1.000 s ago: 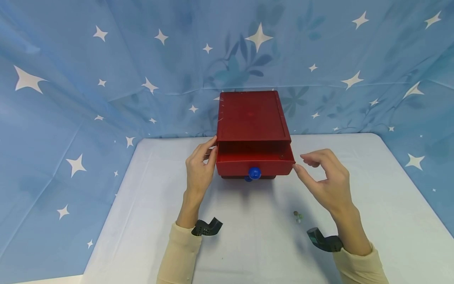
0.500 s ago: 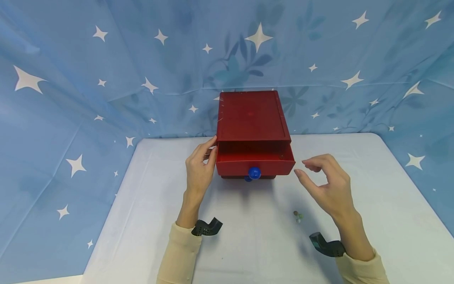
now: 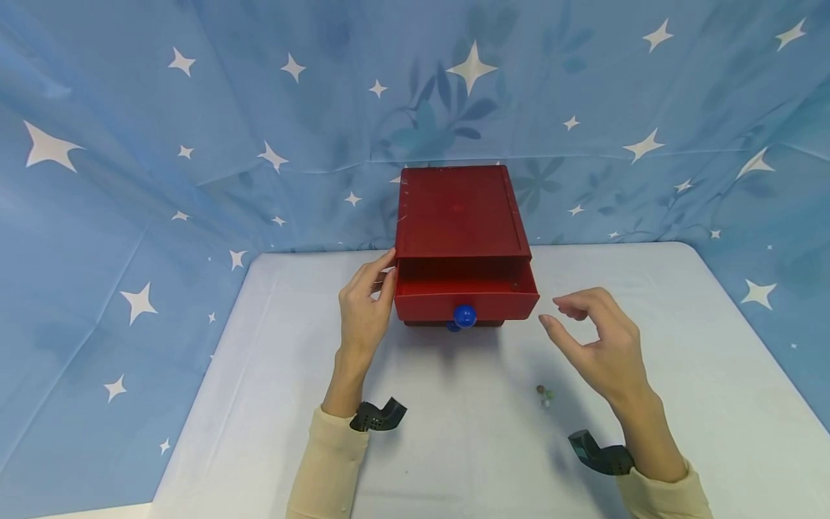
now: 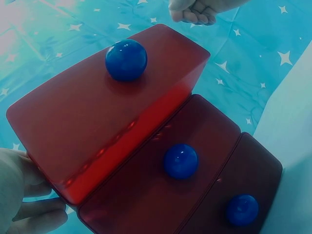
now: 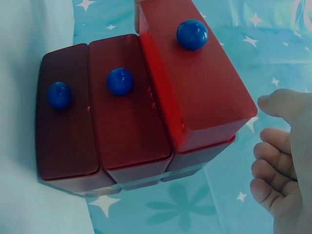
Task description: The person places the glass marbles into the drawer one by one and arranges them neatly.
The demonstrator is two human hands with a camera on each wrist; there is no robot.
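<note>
- The white table stands before a blue star-printed backdrop that wraps round its far and side edges.
- A red chest of drawers sits at the far middle of the table, three drawers high by the wrist views.
- Its top drawer is pulled out toward the near side; the two lower drawers sit pushed in, each with a blue knob.
- The left hand rests against the chest's left side, fingers fairly straight and touching it, clasping nothing.
- The right hand hovers just right of the open drawer, apart from it, fingers loosely curled and holding nothing.
- The top drawer's blue knob faces the person.
- A few tiny beads lie on the table near the right hand.
</note>
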